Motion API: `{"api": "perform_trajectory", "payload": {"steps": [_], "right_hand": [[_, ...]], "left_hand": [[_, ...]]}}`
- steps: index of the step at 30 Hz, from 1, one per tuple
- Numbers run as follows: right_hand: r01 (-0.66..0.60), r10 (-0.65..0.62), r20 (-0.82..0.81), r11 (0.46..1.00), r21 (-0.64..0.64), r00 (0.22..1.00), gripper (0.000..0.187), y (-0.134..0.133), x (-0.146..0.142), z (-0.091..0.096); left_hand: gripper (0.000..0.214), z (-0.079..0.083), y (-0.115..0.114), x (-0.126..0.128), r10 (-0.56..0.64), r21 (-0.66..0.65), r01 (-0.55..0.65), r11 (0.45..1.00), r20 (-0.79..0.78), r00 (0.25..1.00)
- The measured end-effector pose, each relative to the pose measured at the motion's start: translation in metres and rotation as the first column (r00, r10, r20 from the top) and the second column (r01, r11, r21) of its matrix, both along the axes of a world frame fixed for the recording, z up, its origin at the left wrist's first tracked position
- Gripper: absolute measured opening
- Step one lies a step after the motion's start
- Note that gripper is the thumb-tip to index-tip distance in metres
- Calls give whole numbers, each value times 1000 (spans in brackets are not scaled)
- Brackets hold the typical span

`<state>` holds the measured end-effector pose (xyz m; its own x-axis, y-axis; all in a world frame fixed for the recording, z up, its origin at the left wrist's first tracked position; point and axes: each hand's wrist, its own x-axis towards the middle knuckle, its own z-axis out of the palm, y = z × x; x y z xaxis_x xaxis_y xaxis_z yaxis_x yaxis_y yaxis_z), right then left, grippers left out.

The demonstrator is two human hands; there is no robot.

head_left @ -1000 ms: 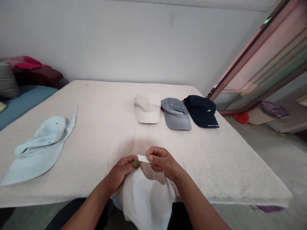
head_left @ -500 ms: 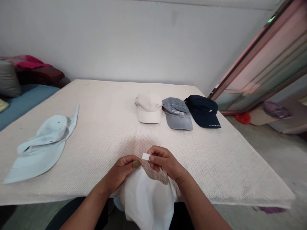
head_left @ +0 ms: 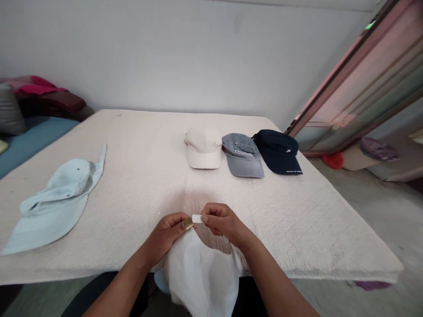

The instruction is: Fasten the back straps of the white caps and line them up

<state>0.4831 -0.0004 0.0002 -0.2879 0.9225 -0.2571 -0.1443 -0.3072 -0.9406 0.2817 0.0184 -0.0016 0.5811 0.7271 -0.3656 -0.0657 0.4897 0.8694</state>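
Pinching a flat white strap [head_left: 197, 219], the right hand [head_left: 222, 222] now has the strap's tip up at the thumb of the left hand [head_left: 170, 230]; half a second ago there was a gap. Left fingers are closed on the edge of a soft white fabric cap [head_left: 203, 275], hanging by the cream cloth-covered table [head_left: 148, 176]. Shiny gold bit [head_left: 188, 223] at that thumb? Buckle or nail, can't really tell.

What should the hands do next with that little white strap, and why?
Probably the right hand should ease the white strap toward what looks like a gold buckle and try to feed it in, because the strap's free end sits right beside it, while the left hand pinches that side of the white cap.
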Motion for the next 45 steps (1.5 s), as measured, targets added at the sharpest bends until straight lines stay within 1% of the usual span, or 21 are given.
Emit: {"api": "perform_trajectory", "payload": {"steps": [5, 12, 18, 22, 24, 27, 29, 31, 32, 34, 37, 41, 45], "right_hand": [[-10, 10, -14, 1000, 15, 1000, 17, 0, 1, 1], [-105, 105, -13, 995, 5, 994, 17, -2, 2, 8], [-200, 201, 52, 979, -23, 978, 17, -1, 4, 11], [-222, 222, 4, 974, -33, 975, 19, -2, 1, 11], [-213, 212, -23, 977, -31, 977, 20, -1, 0, 9], [-179, 177, -45, 983, -45, 983, 19, -1, -2, 4], [-163, 158, -86, 985, -57, 984, 20, 0, -3, 1], [-167, 156, -154, 984, -58, 976, 25, 1, -4, 0], [-177, 164, -188, 983, -54, 968, 28, 1, -4, -1], [-200, 185, -243, 979, -39, 952, 30, 1, -5, -2], [-227, 213, -268, 974, -22, 940, 30, 2, -7, -3], [-223, 213, -242, 975, -13, 947, 30, 2, -9, -6], [-187, 182, -213, 982, -4, 960, 28, 2, -12, -7]], "left_hand": [[21, 3, 1, 0, -23, 16, 23, 1000, -22, 999], [23, 4, 0, 0, -73, 0, 73, 997, -34, 997], [24, 4, -2, 0, -150, -19, 150, 989, -24, 988], [26, 5, -3, 1, -198, -8, 198, 980, -54, 979], [24, 4, -2, 2, -180, 6, 181, 983, -61, 982], [22, 1, -1, 4, -81, 22, 82, 996, -35, 996], [26, -1, -1, 4, -7, 30, 7, 1000, -11, 1000], [32, -3, 0, 4, 35, 31, -36, 999, 19, 999], [32, -3, 0, 4, 31, 22, -32, 999, 36, 999], [26, -3, 0, 2, -9, -19, 11, 1000, 71, 997], [20, -3, -1, 0, -50, -91, 61, 994, 118, 992], [16, -5, -2, -1, -10, -128, 29, 991, 150, 989], [20, -5, -2, 1, 37, -103, -28, 994, 82, 996]]}}
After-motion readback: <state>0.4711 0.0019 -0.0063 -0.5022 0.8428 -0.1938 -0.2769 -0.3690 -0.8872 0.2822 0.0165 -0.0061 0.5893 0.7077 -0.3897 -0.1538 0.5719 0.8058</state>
